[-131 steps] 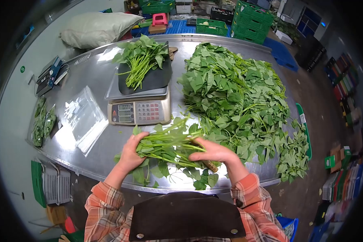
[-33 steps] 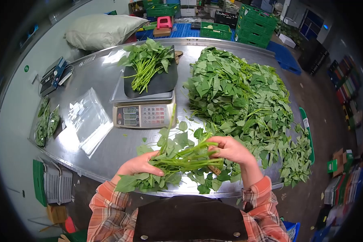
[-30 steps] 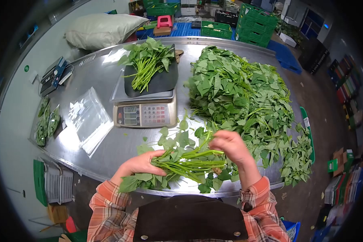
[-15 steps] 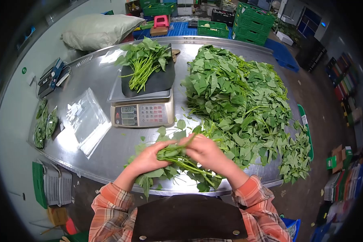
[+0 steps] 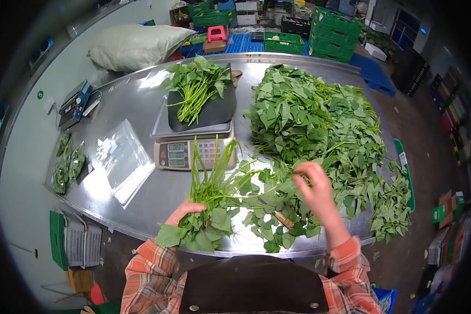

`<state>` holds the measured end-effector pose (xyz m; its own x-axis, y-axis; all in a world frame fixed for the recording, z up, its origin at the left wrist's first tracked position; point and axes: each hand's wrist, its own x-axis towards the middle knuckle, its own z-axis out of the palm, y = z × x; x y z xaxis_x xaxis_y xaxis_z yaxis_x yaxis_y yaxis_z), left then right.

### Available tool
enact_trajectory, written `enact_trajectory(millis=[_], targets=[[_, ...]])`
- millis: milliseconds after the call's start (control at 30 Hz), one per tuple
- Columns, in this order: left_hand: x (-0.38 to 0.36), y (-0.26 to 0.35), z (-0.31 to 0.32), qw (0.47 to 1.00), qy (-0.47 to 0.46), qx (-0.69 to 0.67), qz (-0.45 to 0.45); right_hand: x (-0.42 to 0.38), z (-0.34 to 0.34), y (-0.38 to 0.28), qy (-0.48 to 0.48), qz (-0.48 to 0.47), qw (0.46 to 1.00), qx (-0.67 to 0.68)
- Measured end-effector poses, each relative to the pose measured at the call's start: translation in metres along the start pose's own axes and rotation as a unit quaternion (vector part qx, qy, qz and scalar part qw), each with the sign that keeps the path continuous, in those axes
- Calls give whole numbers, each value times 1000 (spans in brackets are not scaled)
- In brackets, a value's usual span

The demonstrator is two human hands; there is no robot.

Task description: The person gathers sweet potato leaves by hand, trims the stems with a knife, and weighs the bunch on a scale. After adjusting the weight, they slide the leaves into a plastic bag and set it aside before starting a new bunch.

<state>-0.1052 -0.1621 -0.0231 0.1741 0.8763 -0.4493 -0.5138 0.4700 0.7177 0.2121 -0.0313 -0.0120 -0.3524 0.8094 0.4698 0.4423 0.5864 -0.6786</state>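
My left hand point(image 5: 185, 210) is wrapped round a bunch of leafy green stems point(image 5: 210, 180), cut ends pointing up and away, leaves hanging at the near edge. Off to the right, my right hand point(image 5: 314, 189) hovers over loose greens, fingers slightly apart with nothing visible in them. Among the leaves between both hands lies a knife point(image 5: 284, 220) with a wooden handle, its blade partly covered. A large heap of leafy greens point(image 5: 298, 115) covers the table's right side. Beyond the held bunch, another bunch point(image 5: 196, 89) rests on a dark sheet on the digital scale point(image 5: 165, 156).
Clear plastic bags point(image 5: 123, 162) lie flat left of the scale. Bagged greens point(image 5: 68, 162) sit by the metal table's left edge. A blue-black device point(image 5: 76, 104) and a big white sack point(image 5: 138, 47) are farther back. Green crates point(image 5: 334, 34) stand behind the table.
The bunch has swung from lying sideways to stems upward in my left hand. My right hand has left it and moved right. The knife handle now shows among the leaves.
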Motion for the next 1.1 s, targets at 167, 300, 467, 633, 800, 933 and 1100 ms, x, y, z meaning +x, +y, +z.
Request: enact_trajectory(millis=[167, 300, 467, 633, 800, 933, 1100], targets=[[-11, -29, -15, 996, 51, -71, -9, 0, 39, -38, 56, -131, 990, 14], [-16, -22, 7, 992, 92, -90, -17, 19, 31, -42, 109, -179, 978, 17], [-6, -25, 16, 998, 44, -23, -25, 34, 37, -63, 24, -275, 958, -76], [-7, -14, 33, 998, -11, -19, -62, 26, 43, -26, -85, -67, 981, 163], [-14, -6, 56, 999, -20, -28, -31, 12, 49, -24, 22, 201, 845, 495], [-11, 3, 63, 997, -58, -7, -53, 11, 50, 1, 137, 215, 707, 659], [4, -16, 15, 977, -121, 129, -119, 25, 4, 68, -92, 312, 802, 502]])
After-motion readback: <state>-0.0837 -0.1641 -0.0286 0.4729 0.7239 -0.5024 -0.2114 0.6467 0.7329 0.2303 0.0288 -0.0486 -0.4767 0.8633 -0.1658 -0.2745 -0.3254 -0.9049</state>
